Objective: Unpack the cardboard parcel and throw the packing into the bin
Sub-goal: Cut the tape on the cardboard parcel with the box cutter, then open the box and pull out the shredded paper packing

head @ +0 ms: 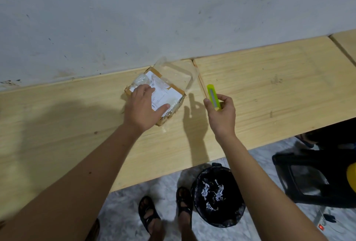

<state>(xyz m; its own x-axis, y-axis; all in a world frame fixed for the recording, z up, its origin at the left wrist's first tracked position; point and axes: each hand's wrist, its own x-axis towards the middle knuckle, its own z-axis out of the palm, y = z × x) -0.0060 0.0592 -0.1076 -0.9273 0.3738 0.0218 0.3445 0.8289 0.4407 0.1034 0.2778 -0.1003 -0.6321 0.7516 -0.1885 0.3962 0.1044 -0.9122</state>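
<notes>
So far little is done: the cardboard parcel (pixel 156 96) lies near the desk (pixel 269 79) centre, apparently still closed, a clear strip of tape (pixel 179 73) lifting off at its 1 o'clock. The left hand (pixel 143 108) presses flat on it, fingers spread; the right hand (pixel 221 114) grips a green cutter (pixel 213 97). The bin (pixel 217 196) waits on the floor at 5 o'clock; opening, emptying and discarding seem left.

This is looking like a plain home workroom or makeshift packing corner. A long bench of pale wooden boards (pixel 250 79) is running along a scuffed, stained white wall (pixel 134 19). Below, a marbled tile floor (pixel 123 208) is showing, with a bin lined in black plastic (pixel 217 196), a black plastic stool (pixel 308 175) and a power strip (pixel 321 225) glowing red.
</notes>
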